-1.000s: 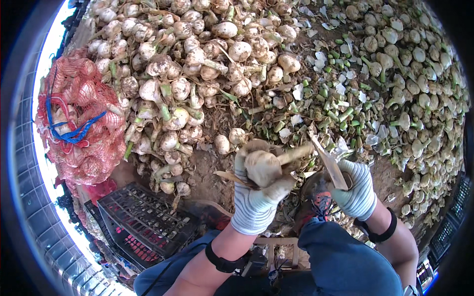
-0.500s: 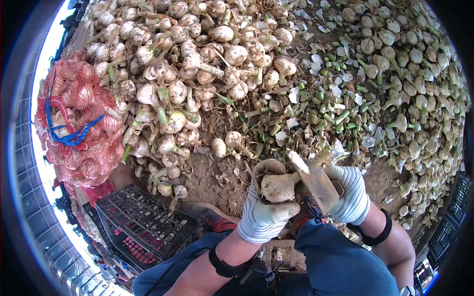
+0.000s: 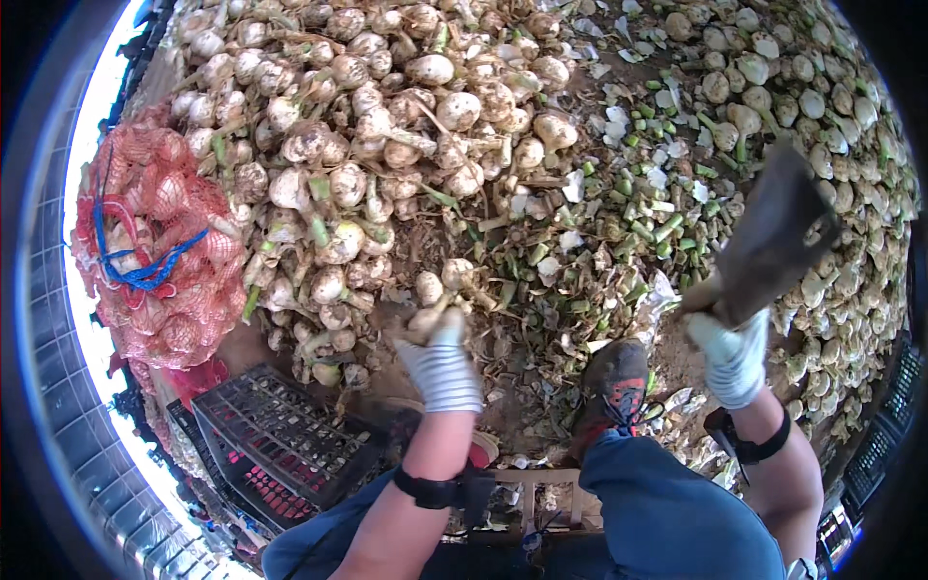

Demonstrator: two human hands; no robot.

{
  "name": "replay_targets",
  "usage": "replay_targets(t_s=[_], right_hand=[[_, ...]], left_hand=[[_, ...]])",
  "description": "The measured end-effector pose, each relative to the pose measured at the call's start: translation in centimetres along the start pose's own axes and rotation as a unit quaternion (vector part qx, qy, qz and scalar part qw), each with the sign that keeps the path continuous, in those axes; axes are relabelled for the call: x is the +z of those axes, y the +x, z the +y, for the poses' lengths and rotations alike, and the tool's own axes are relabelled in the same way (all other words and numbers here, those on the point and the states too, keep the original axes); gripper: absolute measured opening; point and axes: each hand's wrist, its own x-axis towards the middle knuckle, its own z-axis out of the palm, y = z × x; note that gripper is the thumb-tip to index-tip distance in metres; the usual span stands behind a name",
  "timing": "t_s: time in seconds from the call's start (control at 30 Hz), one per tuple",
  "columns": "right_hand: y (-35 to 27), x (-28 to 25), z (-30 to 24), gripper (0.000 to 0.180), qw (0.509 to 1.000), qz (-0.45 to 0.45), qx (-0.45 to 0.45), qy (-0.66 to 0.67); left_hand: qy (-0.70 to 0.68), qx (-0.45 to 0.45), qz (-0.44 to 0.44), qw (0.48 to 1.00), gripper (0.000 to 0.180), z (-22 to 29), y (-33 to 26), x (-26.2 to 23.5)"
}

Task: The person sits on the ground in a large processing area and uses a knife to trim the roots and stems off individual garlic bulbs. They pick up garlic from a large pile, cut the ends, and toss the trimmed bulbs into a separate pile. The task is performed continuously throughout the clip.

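My left hand [image 3: 437,362], in a white striped glove, reaches down to the ground beside two dirty garlic bulbs [image 3: 430,287]. Its fingers are smeared by motion, so their grip cannot be made out. On the right, my gloved right hand [image 3: 732,353] is closed round a dark, broad-bladed cleaver [image 3: 773,237], whose blurred blade points up and away from me. Beyond my left hand spreads a heap of untrimmed garlic bulbs [image 3: 387,126] with stalks. Trimmed bulbs [image 3: 822,280] cover the ground at the right.
Cut green stalks and papery skins [image 3: 638,213] litter the middle ground. A red mesh sack [image 3: 164,261] of bulbs, tied with blue cord, stands at the left. Below it sits a black plastic crate [image 3: 280,435]. My shoe [image 3: 619,387] rests in front of me.
The hands have parted. My left hand has moved left to the ground bulbs, and the bulb it held no longer shows there. My right hand has swung the cleaver right and up.
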Motion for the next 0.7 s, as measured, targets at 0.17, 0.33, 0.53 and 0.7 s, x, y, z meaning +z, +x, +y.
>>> replay_targets(t_s=[0.17,0.33,0.53,0.7], right_hand=[[-1.2,1.4,-4.0,0.019,0.993,0.092,-0.070,0.032],[-1.9,-0.7,-3.0,0.018,0.989,0.132,-0.070,-0.015],[-1.2,0.8,0.0,0.011,0.996,0.057,0.026,0.057],[-1.3,1.9,0.1,0.009,0.998,0.016,-0.031,-0.050]], left_hand=[[-0.017,0.005,-0.249,0.968,0.058,-1.2,-8.8,10.1],[0.126,0.064,-0.020,0.990,0.078,-1.5,-1.4,5.1],[0.207,-0.204,0.121,0.949,0.090,0.1,6.7,-1.6],[0.071,-0.005,0.135,0.988,0.080,-4.3,8.5,-2.7]])
